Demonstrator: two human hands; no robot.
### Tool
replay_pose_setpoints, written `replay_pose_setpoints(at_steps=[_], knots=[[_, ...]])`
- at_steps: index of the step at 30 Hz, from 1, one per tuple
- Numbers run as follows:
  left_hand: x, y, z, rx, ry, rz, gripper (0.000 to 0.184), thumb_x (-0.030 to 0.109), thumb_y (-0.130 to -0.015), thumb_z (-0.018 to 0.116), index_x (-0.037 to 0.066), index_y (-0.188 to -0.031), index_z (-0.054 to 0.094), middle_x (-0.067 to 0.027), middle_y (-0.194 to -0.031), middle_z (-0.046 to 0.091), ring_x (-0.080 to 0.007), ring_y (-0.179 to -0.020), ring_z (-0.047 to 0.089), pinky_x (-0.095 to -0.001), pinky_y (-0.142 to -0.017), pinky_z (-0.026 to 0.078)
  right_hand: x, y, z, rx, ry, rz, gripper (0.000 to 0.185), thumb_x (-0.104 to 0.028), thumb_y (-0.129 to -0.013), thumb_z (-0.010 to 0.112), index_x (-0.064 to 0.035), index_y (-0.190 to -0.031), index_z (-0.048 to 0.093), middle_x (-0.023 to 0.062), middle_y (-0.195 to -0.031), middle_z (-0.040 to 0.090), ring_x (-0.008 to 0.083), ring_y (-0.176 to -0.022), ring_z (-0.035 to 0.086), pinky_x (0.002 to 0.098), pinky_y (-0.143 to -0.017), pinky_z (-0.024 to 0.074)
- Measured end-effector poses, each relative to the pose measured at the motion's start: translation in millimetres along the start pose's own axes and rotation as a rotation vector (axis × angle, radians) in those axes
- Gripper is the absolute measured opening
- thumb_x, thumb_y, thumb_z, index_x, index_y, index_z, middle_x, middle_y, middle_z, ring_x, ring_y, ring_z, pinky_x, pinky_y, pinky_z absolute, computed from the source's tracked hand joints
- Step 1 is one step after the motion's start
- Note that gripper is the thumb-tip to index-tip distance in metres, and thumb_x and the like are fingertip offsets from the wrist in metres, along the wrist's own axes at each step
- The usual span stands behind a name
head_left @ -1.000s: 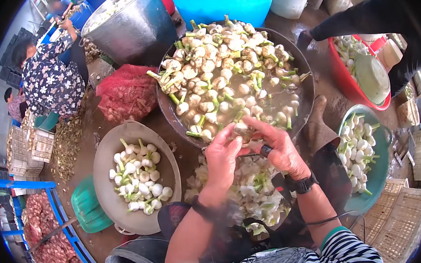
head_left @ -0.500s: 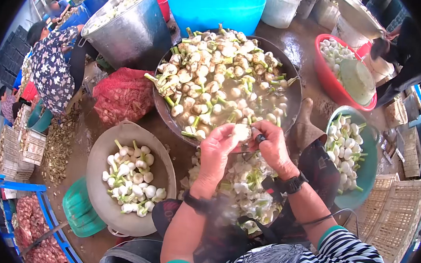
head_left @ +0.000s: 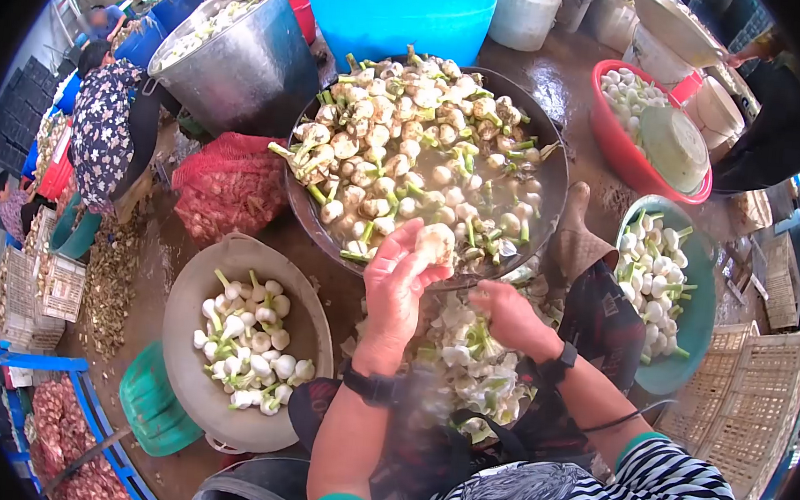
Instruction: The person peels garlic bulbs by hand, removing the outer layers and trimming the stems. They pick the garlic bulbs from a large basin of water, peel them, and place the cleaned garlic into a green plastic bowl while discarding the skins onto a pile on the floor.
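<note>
In my left hand point(head_left: 400, 278), raised over the near rim of the wide dark pan, is a garlic bulb point(head_left: 436, 244), pinched between thumb and fingers. My right hand point(head_left: 512, 317) is lower and to the right, its fingers curled and partly blurred; what they hold, if anything, cannot be made out. Below both hands lies a heap of white and green garlic peelings point(head_left: 480, 364). The dark pan point(head_left: 556, 182) beyond holds muddy water and many unpeeled garlic bulbs point(head_left: 380, 145) with short green stems.
A grey basin point(head_left: 186, 365) of peeled bulbs stands left, a green basin point(head_left: 695, 316) of them right. Around are a red mesh sack point(head_left: 228, 189), a metal pot point(head_left: 245, 73), a blue tub point(head_left: 400, 10), a red basin point(head_left: 606, 139) and wicker baskets point(head_left: 735, 408). Other people work left and upper right.
My hands have come apart. The right hand has moved down toward the peelings, while the left has turned and keeps the garlic bulb, slightly left of where it was.
</note>
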State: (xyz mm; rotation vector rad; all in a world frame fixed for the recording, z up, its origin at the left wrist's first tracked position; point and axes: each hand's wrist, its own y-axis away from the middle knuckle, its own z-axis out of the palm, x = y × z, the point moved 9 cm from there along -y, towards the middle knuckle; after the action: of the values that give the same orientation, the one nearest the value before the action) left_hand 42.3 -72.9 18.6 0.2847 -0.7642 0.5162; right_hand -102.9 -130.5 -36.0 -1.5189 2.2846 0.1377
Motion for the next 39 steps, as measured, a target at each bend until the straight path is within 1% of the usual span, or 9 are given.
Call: replay_pose_setpoints(at_steps=[3,5,7,16,22,25,30,34,39], knots=[[-1.0,3.1,3.3,0.017,-0.103,0.016,0.034,0.007,-0.085,0.055,-0.001,-0.117,0.050,-0.0126,-0.111,0.058,-0.0212,-0.091,0.062,-0.0350,-0.075,0.055,13.6,-1.9,-19.4,0.068,-0.525,0.131,0.037,0.008,-0.067,0.053,0.0000,-0.101,0.065,0.0120,-0.086,0.066,0.0242,-0.085,0.064,0.0327,-0.080,0.0484],[-4.2,4.5,6.0,0.037,-0.188,0.014,0.033,0.006,-0.085,0.056,-0.002,-0.116,0.050,-0.0121,-0.110,0.058,-0.0199,-0.091,0.062,-0.0343,-0.076,0.055,5.5,-25.9,-59.3,0.061,-0.717,0.297,0.030,0.003,-0.077,0.050,-0.0006,-0.103,0.065,0.0120,-0.075,0.064,0.0151,-0.066,0.055,0.0298,-0.065,0.0457],[-5.8,4.8,7.1,0.070,-0.250,0.016,0.032,0.005,-0.085,0.057,-0.002,-0.115,0.050,-0.0118,-0.109,0.058,-0.0179,-0.092,0.061,-0.0334,-0.076,0.055,-1.3,-38.3,-77.8,0.078,-0.842,0.361,0.022,-0.007,-0.087,0.055,-0.0002,-0.107,0.063,0.0058,-0.079,0.064,0.0082,-0.071,0.055,0.0269,-0.066,0.0462],[-2.3,4.2,4.8,0.109,-0.449,0.120,0.028,0.000,-0.083,0.061,-0.002,-0.110,0.053,-0.0076,-0.095,0.063,-0.0099,-0.080,0.059,-0.0257,-0.068,0.052,-28.2,-56.6,-98.4,0.252,-0.449,0.133,0.014,-0.002,-0.079,0.056,0.0006,-0.091,0.062,0.0152,-0.071,0.060,0.0290,-0.067,0.060,0.0347,-0.063,0.0465],[-11.4,1.5,5.8,-0.007,-0.123,-0.073,0.029,0.008,-0.087,0.056,-0.002,-0.114,0.053,-0.0124,-0.101,0.062,-0.0198,-0.081,0.064,-0.0311,-0.067,0.055,12.1,-49.1,-49.4,0.163,-0.318,0.350,0.019,0.003,-0.068,0.053,-0.0023,-0.084,0.060,0.0159,-0.074,0.061,0.0359,-0.075,0.059,0.0394,-0.065,0.0466],[-4.5,0.9,2.7,0.050,0.004,-0.067,0.031,0.008,-0.086,0.056,-0.002,-0.116,0.052,-0.0122,-0.102,0.063,-0.0217,-0.079,0.065,-0.0316,-0.065,0.055,9.8,-27.9,-33.4,0.319,-0.299,0.090,0.026,0.007,-0.065,0.051,-0.0029,-0.087,0.061,0.0147,-0.075,0.062,0.0371,-0.080,0.060,0.0373,-0.071,0.0487],[-3.4,1.8,7.4,0.052,-0.356,0.018,0.034,0.003,-0.082,0.063,0.001,-0.115,0.057,-0.0064,-0.103,0.062,-0.0120,-0.088,0.059,-0.0236,-0.070,0.050,37.0,-24.1,-44.2,0.021,-0.983,0.385,0.035,0.011,-0.067,0.050,0.0012,-0.097,0.065,0.0085,-0.100,0.066,0.0117,-0.088,0.059,0.0271,-0.079,0.0469],[10.8,5.0,31.4,-0.049,-0.766,0.331,0.036,-0.005,-0.080,0.060,-0.001,-0.116,0.057,-0.0040,-0.102,0.061,-0.0097,-0.084,0.057,-0.0232,-0.071,0.049,1.7,-43.4,-95.3,0.222,-0.832,0.160,0.040,0.008,-0.068,0.054,0.0012,-0.106,0.063,0.0101,-0.095,0.066,0.0187,-0.078,0.063,0.0313,-0.073,0.0488],[8.0,6.9,30.8,-0.026,-0.996,0.311,0.038,-0.005,-0.072,0.064,0.000,-0.110,0.060,-0.0118,-0.102,0.063,-0.0152,-0.076,0.060,-0.0265,-0.063,0.049,-39.1,-51.3,-107.5,0.198,-0.185,-0.112,0.045,0.008,-0.057,0.059,-0.0001,-0.101,0.059,0.0135,-0.084,0.063,0.0308,-0.076,0.062,0.0372,-0.066,0.0506]])
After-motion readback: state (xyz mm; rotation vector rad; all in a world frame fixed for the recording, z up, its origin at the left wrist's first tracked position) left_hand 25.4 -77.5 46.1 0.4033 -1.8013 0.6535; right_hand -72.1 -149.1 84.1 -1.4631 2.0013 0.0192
